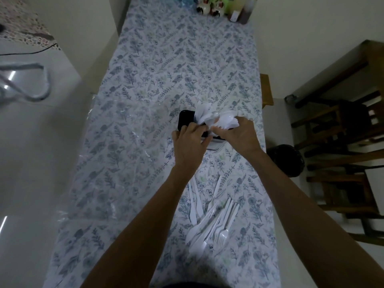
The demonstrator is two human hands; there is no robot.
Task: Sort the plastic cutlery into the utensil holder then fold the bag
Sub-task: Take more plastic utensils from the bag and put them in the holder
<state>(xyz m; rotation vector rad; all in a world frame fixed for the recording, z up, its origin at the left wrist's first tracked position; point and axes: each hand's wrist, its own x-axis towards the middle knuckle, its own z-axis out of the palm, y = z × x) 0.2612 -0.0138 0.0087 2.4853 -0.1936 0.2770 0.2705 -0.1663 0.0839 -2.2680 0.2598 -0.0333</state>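
Observation:
A black utensil holder [185, 119] stands mid-table, with white plastic cutlery [209, 117] sticking out of it. My left hand [190, 145] rests against the holder's near side, fingers curled on it. My right hand [239, 136] grips a bunch of that white cutlery above the holder's right part. A loose pile of white forks, knives and spoons [212, 223] lies on the table nearer to me, under my forearms. The clear plastic bag [116, 142] lies flat and spread out on the table to the left, hard to see against the cloth.
The floral tablecloth [176, 65] covers a long narrow table. Jars and small figurines [209, 7] stand at the far end. Wooden chairs [340, 129] and a dark round bin [286, 159] sit off the right edge. White floor lies on the left.

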